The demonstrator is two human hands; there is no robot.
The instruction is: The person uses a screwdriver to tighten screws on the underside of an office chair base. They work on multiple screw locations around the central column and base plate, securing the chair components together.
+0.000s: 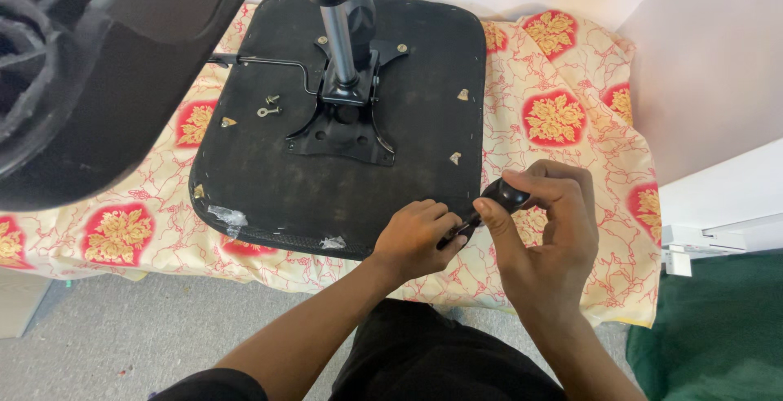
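An upturned black chair seat (269,172) lies on a bed covered with a cream sheet (563,66) printed with red and gold flowers. A black metal mounting plate (342,128) with a silver gas cylinder (338,42) stands at the seat's middle. My right hand (542,230) grips the black handle of a screwdriver (502,195) at the seat's near right edge. My left hand (416,238) pinches the tool's shaft near its tip, knuckles resting against the seat's edge. Loose screws (269,106) lie on the seat left of the plate.
A black chair part (90,75), large and curved, fills the upper left. A thin lever rod (269,62) runs left from the plate. Grey carpet (122,327) lies below the bed. A white frame (718,230) and dark green cloth (718,319) are at the right.
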